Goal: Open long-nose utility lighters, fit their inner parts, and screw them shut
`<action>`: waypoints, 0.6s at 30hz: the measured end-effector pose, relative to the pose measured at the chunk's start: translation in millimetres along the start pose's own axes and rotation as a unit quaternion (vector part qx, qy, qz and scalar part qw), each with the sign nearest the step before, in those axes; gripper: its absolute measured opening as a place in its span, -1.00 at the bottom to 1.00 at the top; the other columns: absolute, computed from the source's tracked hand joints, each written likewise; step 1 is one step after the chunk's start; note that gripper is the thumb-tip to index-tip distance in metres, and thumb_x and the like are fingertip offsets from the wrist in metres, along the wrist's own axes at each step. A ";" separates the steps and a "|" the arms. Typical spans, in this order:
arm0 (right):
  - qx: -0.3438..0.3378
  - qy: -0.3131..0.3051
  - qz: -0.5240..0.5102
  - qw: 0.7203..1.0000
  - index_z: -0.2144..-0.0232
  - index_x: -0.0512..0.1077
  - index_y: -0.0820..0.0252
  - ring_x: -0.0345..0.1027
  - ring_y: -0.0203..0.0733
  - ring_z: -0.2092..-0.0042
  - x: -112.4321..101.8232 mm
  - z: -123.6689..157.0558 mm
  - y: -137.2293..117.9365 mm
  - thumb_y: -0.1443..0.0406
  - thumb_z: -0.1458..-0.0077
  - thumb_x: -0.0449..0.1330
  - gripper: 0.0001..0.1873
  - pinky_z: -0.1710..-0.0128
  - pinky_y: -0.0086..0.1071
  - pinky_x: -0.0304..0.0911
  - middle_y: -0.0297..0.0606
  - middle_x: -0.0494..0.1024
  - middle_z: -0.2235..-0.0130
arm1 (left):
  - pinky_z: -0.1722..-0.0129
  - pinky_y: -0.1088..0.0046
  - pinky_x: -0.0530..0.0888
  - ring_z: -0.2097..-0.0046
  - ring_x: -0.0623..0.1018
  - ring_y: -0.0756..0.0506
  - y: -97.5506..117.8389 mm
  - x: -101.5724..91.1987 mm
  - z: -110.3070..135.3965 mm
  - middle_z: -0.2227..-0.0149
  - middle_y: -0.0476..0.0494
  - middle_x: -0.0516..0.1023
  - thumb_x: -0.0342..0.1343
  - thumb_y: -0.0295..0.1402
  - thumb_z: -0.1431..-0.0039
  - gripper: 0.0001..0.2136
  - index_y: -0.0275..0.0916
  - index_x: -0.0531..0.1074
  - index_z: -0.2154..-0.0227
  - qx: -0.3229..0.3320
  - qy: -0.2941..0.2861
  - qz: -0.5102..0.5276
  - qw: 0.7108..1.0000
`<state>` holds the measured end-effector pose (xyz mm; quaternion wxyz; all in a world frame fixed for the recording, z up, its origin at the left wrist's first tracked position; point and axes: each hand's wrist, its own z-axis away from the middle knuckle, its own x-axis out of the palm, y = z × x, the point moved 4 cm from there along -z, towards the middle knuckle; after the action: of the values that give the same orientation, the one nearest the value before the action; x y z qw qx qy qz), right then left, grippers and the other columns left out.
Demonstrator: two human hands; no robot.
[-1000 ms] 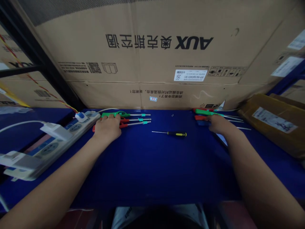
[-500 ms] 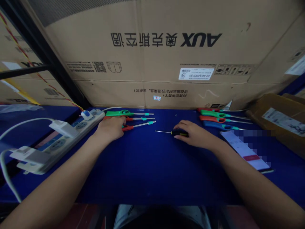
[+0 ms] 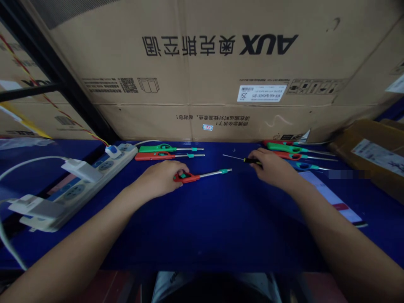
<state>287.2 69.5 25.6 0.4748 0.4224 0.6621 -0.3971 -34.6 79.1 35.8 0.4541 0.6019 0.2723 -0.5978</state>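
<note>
My left hand [image 3: 162,179] is closed round the handle of a red long-nosed lighter [image 3: 202,175], whose metal tube with a teal tip points right over the blue table [image 3: 202,219]. My right hand [image 3: 273,167] grips a small black and yellow screwdriver [image 3: 241,159], its thin shaft pointing left. A green lighter [image 3: 167,148] and a red lighter [image 3: 166,156] lie behind my left hand. Green, red and blue lighters [image 3: 293,152] lie behind my right hand.
A white power strip [image 3: 72,185] with plugs and cables lies at the left. A phone [image 3: 331,195] with a lit screen rests under my right forearm. A large cardboard box [image 3: 221,71] walls the back; a brown parcel [image 3: 369,155] sits at the right.
My left hand has pulled one red lighter away from the left group toward the middle. My right hand has closed on the screwdriver and moved it back and to the right.
</note>
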 end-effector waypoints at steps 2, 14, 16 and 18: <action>-0.018 -0.002 -0.010 1.000 0.11 0.50 0.19 0.45 0.06 0.00 6.5 -1.5 -5.3 0.42 -0.18 0.12 -0.75 -0.04 -0.11 0.34 -0.07 0.55 0.07 | 0.09 0.37 0.51 0.08 0.61 -0.13 14.8 6.5 -0.3 0.07 -0.10 0.62 0.25 -0.43 -0.09 -0.64 -0.13 0.54 0.02 0.077 0.011 0.074 0.994; -0.148 -0.012 -0.123 0.981 0.28 0.53 0.15 0.46 -0.15 0.16 -2.6 3.9 -46.3 0.09 -0.33 0.14 -0.70 0.09 -0.29 0.35 -0.20 0.57 0.23 | -0.14 0.27 0.45 -0.09 0.55 -0.19 44.2 18.1 9.9 -0.10 -0.15 0.51 0.37 -0.13 -0.09 -0.37 -0.10 0.36 -0.21 0.206 0.038 0.123 0.970; -0.172 -0.097 -0.178 0.964 0.31 0.51 0.15 0.43 -0.21 0.28 1.0 9.4 -60.1 0.00 -0.23 0.24 -0.66 0.25 -0.36 0.31 -0.26 0.56 0.29 | -0.02 0.32 0.48 -0.01 0.58 -0.18 34.5 9.9 9.9 -0.02 -0.10 0.56 0.38 -0.14 -0.07 -0.47 -0.08 0.46 -0.11 0.190 0.005 0.090 0.978; -0.181 -0.136 -0.197 0.954 0.33 0.48 0.16 0.37 -0.25 0.34 5.2 13.4 -69.0 0.01 -0.15 0.32 -0.66 0.34 -0.38 0.24 -0.30 0.53 0.33 | 0.08 0.38 0.48 0.07 0.59 -0.14 28.9 5.9 9.6 0.06 -0.06 0.59 0.35 -0.23 -0.12 -0.66 -0.09 0.56 0.04 0.199 -0.034 0.065 0.977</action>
<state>225.5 35.4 26.0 0.5412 0.1330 0.7222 -0.4097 -13.2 56.7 37.6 0.3724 0.6759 0.0922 -0.6293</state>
